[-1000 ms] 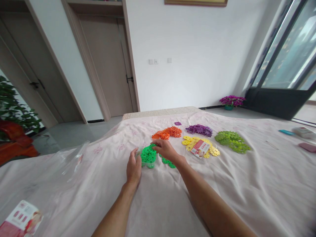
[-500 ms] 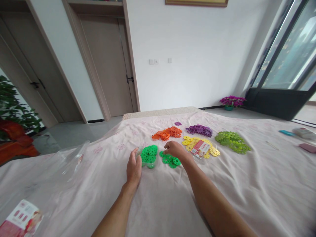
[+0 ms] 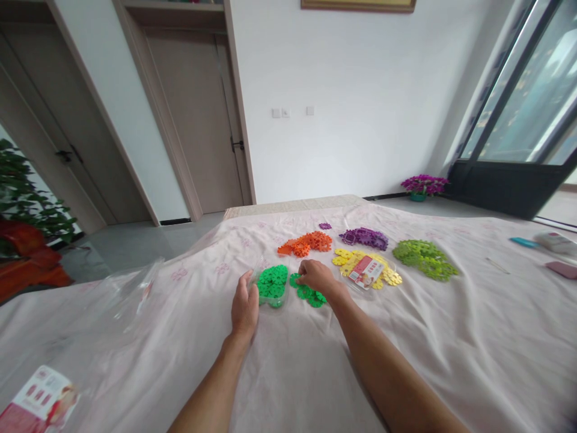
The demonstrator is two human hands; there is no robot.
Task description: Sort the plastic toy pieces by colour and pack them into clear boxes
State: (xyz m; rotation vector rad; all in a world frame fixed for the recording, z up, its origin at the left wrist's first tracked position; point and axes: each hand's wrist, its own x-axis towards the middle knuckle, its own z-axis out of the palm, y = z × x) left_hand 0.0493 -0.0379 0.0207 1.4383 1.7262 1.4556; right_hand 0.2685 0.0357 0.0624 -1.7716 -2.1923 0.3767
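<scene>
My left hand (image 3: pixel 244 305) grips the left side of a clear plastic box (image 3: pixel 285 296) filled with green snowflake discs (image 3: pixel 273 281). To the right of the box, my right hand (image 3: pixel 315 275) is closed, its fingertips pinching a green snowflake disc (image 3: pixel 294 279). Under and beside that hand lies a small pile of loose green snowflake discs (image 3: pixel 311 294) on the cloth. My right fingers partly cover this pile.
Beyond lie piles of orange discs (image 3: pixel 311 242), purple discs (image 3: pixel 364 237), yellow discs (image 3: pixel 392 276) and light green discs (image 3: pixel 424 258). A labelled clear lid (image 3: pixel 366 270) rests on the yellow ones. Clear plastic packaging (image 3: pixel 130 294) lies at left on the pale cloth (image 3: pixel 288 373).
My right hand has shifted slightly down over the loose green pile, and the disc at its fingertips has moved slightly. My left hand and the box stay in place.
</scene>
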